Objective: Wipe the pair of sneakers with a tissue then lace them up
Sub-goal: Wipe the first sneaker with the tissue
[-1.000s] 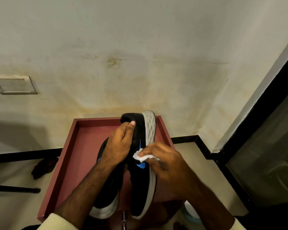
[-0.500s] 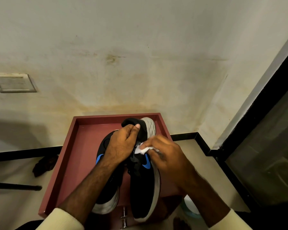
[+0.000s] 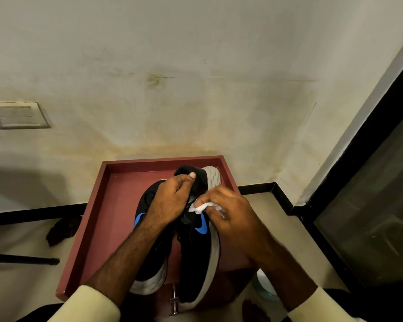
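Two black sneakers with blue logos and grey-white soles are on a red tray [image 3: 98, 219]. The right sneaker [image 3: 199, 256] is tipped on its side, sole facing right. My left hand [image 3: 170, 201] grips it near the heel collar, thumb on the upper edge. A crumpled white tissue [image 3: 199, 208] is pinched in my right hand [image 3: 228, 212] and pressed against that sneaker's side just above the blue logo. The left sneaker [image 3: 147, 205] lies flat in the tray, mostly hidden under my left forearm.
The tray stands against a stained wall. A dark rag [image 3: 63, 228] lies on the floor to its left, with a black rod [image 3: 21, 260] below it. A dark glass door [image 3: 370, 217] is at the right. A metal latch [image 3: 173, 300] sits at the tray's near edge.
The held sneaker has lowered toward the tray. My right hand with the tissue has slid up its side, from over the blue logo to above it.
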